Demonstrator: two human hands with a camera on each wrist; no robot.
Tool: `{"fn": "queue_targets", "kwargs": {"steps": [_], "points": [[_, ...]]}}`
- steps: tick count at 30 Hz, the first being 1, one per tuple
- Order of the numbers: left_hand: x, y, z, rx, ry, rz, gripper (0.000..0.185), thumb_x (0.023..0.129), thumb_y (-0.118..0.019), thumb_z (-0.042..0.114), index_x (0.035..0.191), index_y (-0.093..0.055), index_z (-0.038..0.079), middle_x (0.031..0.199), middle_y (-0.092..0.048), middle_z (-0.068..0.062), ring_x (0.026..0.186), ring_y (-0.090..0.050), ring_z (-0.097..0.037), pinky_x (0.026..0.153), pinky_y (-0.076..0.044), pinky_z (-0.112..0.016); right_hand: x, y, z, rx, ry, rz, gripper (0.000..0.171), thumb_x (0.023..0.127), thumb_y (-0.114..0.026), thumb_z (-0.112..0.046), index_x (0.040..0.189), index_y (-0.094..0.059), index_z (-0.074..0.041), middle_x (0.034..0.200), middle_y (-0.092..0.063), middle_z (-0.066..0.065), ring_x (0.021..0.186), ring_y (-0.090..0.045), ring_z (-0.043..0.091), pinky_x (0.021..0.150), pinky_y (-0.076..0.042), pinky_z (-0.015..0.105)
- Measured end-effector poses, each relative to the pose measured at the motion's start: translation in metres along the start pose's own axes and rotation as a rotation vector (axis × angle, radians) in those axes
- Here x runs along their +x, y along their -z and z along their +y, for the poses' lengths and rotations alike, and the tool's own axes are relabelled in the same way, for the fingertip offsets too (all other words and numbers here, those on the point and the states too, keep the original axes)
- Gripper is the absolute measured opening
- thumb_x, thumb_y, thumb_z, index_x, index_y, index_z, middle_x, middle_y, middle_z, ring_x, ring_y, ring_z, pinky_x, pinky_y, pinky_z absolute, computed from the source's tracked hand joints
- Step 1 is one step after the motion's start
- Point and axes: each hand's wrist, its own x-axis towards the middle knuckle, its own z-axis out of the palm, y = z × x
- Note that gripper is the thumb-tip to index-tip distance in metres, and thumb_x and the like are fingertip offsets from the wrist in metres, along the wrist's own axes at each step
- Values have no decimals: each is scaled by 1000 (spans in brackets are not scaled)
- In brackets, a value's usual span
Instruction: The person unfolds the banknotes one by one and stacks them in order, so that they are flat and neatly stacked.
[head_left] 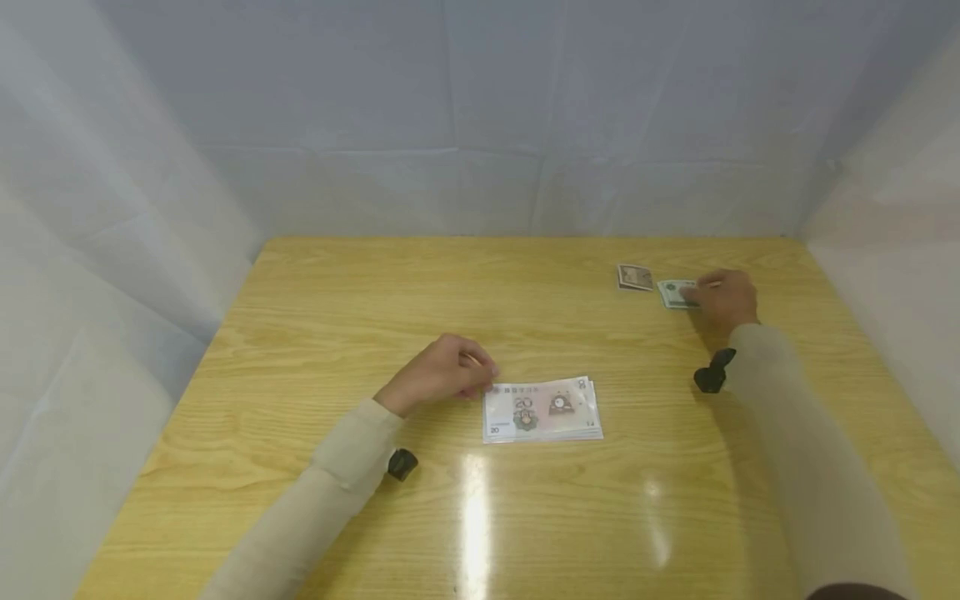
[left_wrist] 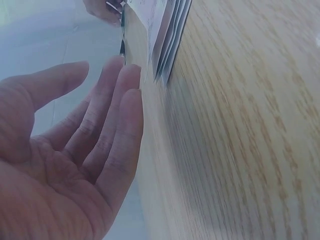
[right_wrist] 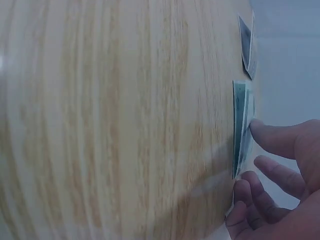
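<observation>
Now, right hand (head_left: 726,298) pinches the green banknote (head_left: 675,293); left hand (head_left: 442,375) relaxed, empty beside the stack (head_left: 542,408).
Best lifted gently by its edge off the tabletop (head_left: 375,317); keep the stack square.

Bare table (head_left: 375,283) fills the frame's left and centre, while the stack of banknotes (head_left: 542,408) at lower centre and the green note (head_left: 677,293) and brown note (head_left: 635,277) at upper right interrupt it.

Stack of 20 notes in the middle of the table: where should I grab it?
Take the stack of 20 notes at its left short edge, next to the left hand. The left wrist view shows that edge fanned and slightly lifted, so fingers can slide under from the left, thumb on top.
</observation>
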Motion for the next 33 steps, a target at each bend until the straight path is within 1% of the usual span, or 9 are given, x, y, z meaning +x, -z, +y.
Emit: {"fn": "queue_targets", "kwargs": {"steps": [4,6,8,15,20,23,27,30,33], "points": [[0,0,-1,-5,5,-4,20,99,-66,17,109,-72,1,94,-74,-13,78,-69,-24,70,-62,-36,0,-1,-2,-23,-13,-17,54,98,-64,-24,137,-53,12,138,-52,36,128,-46,51,108,-43,61],[1,0,-1,-9,10,-8,20,99,-66,17,110,-72,1,96,-74,-13,80,-69,-26,72,-63,-36,-1,-2,-2,-31,-22,-25,53,97,-64,-23,137,-54,10,139,-52,35,127,-47,49,107,-43,60],[1,0,-2,-11,11,-12,20,99,-66,16,110,-72,1,97,-74,-13,81,-70,-27,73,-63,-36,-1,-2,-2,-48,-13,-32,50,98,-64,-23,135,-56,10,137,-53,35,124,-49,48,106,-44,59],[2,0,-1,-4,1,-13,21,99,-65,16,111,-71,1,98,-74,-14,82,-70,-27,74,-64,-38,-4,-3,3,-115,81,-46,48,97,-66,-25,126,-60,12,127,-58,36,114,-55,49,100,-47,61],[3,0,1,-14,13,3,20,97,-66,15,110,-72,1,98,-74,-14,83,-71,-27,77,-64,-38,-11,-2,5,-124,148,-112,50,98,-67,-27,125,-59,14,124,-58,39,111,-57,51,95,-50,63],[5,0,0,-35,20,9,19,97,-66,13,110,-71,0,99,-73,-14,86,-71,-28,79,-64,-38,-16,-3,4,-126,171,-146,53,98,-67,-30,126,-58,14,124,-57,39,110,-57,52,93,-51,63],[8,1,-2,-49,15,26,19,97,-66,13,111,-71,0,100,-72,-16,90,-70,-28,82,-63,-39,-21,-9,0,-133,179,-157,53,97,-69,-30,126,-59,13,123,-59,38,111,-58,50,94,-51,62],[10,3,-3,-40,11,42,24,97,-67,15,115,-69,0,103,-71,-15,94,-69,-27,85,-62,-39,-27,-14,-6,-138,182,-158,53,96,-71,-30,125,-61,12,123,-60,37,111,-58,49,95,-51,62],[13,4,-2,-27,17,54,34,97,-68,21,124,-66,0,109,-70,-12,98,-69,-25,87,-61,-38,-34,-20,-14,-143,189,-166,52,95,-72,-29,124,-62,12,122,-61,35,110,-59,48,95,-51,62]]}}
